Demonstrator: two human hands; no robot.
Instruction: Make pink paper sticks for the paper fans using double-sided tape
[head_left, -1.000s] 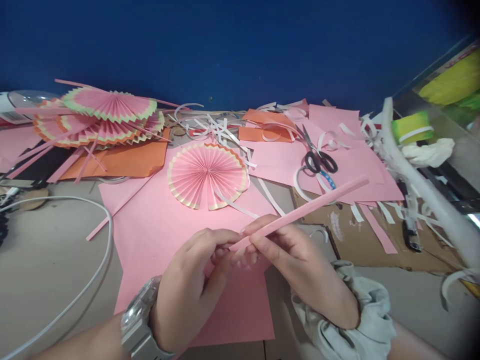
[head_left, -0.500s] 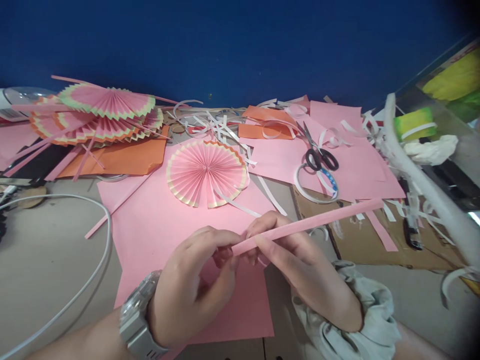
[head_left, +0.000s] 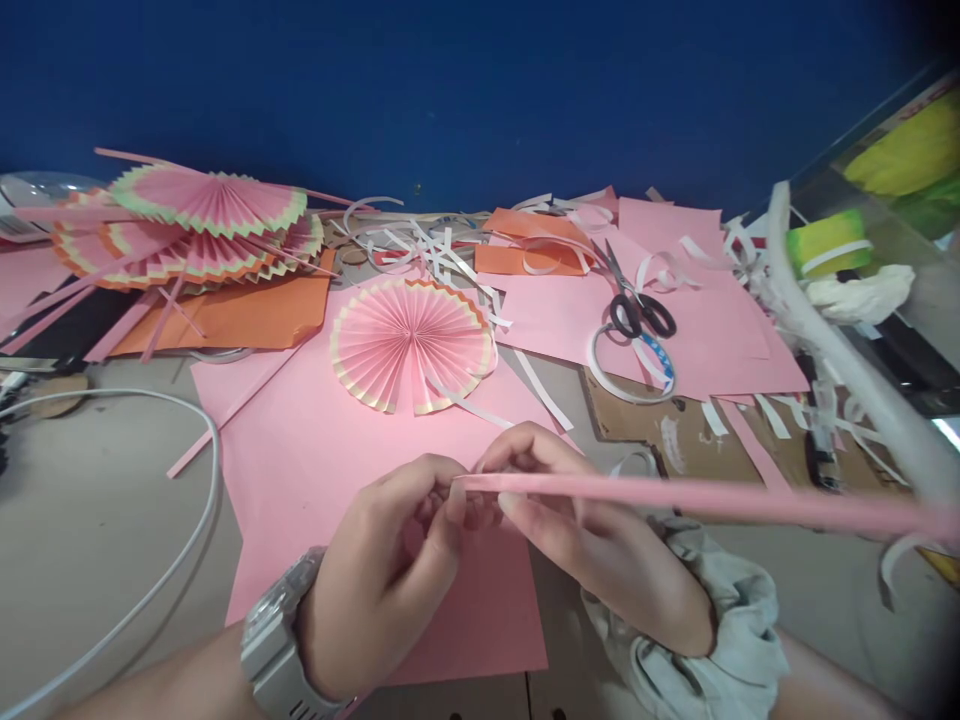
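Observation:
A long, narrow pink paper strip (head_left: 660, 490) stretches sideways to the right from my fingers, its far end blurred. My left hand (head_left: 386, 565) pinches its near end between thumb and fingers. Close beside it, my right hand (head_left: 581, 540) grips the same strip, thumb in front and fingers behind. Both hands are above a pink paper sheet (head_left: 315, 490). Just beyond them lies a round pleated paper fan (head_left: 382, 350), pink with a cream and orange rim and a narrow gap at its front. A thin white strip touches the fan's front right edge.
Stacked pleated fans (head_left: 217, 205) with pink strips lie at the back left, over an orange sheet (head_left: 285, 310). Black-handled scissors (head_left: 626, 290) and a tape roll (head_left: 600, 375) rest on pink sheets at the right. A white cable (head_left: 214, 480) loops at the left; cardboard (head_left: 630, 415) lies at the right.
The pink strip's far end has swung down and to the right, from slanting upward to nearly level, and more of its length shows. Both hands keep hold of it with little movement.

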